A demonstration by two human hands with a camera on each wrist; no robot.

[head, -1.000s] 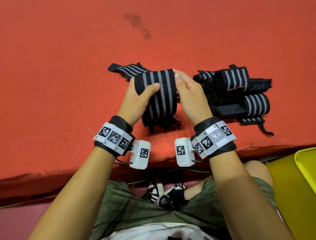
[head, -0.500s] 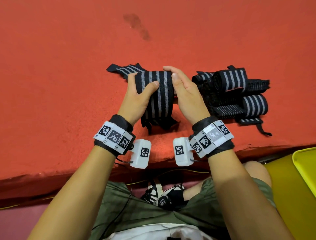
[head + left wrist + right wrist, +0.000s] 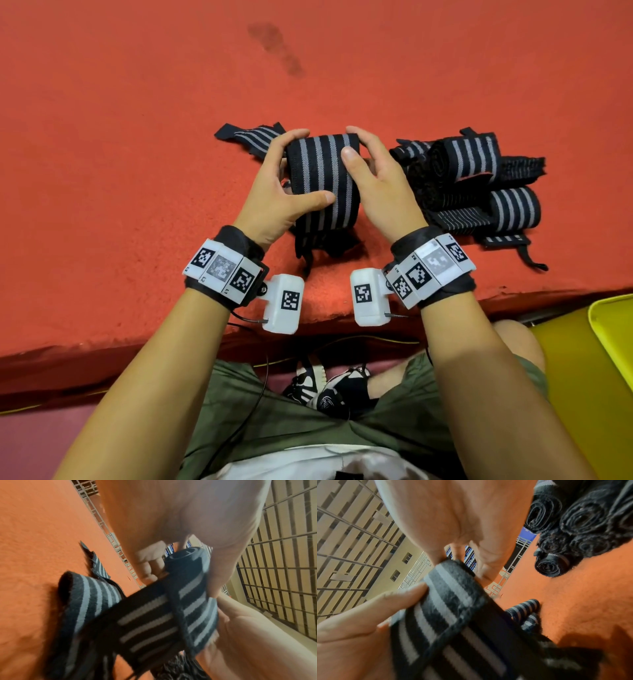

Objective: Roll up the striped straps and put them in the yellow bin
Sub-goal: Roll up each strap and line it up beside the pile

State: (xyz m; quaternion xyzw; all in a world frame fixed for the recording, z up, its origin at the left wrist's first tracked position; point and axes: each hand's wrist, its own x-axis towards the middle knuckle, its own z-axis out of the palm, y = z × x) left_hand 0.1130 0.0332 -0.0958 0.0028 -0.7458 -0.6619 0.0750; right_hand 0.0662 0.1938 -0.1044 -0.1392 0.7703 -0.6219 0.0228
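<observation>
Black-and-grey striped elastic strap [image 3: 322, 178] sat half-rolled just above the red felt counter [image 3: 137, 154], left hand [image 3: 274, 195] and right hand [image 3: 380, 185] both curled round its ends, probably so the coil wouldn't spring loose.

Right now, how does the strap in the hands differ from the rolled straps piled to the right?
The held strap is gripped by the left hand and right hand, only partly rolled, its tail hanging; the pile of rolled straps lies untouched on the red surface, mostly wound tight. All share black fabric with grey stripes.
</observation>
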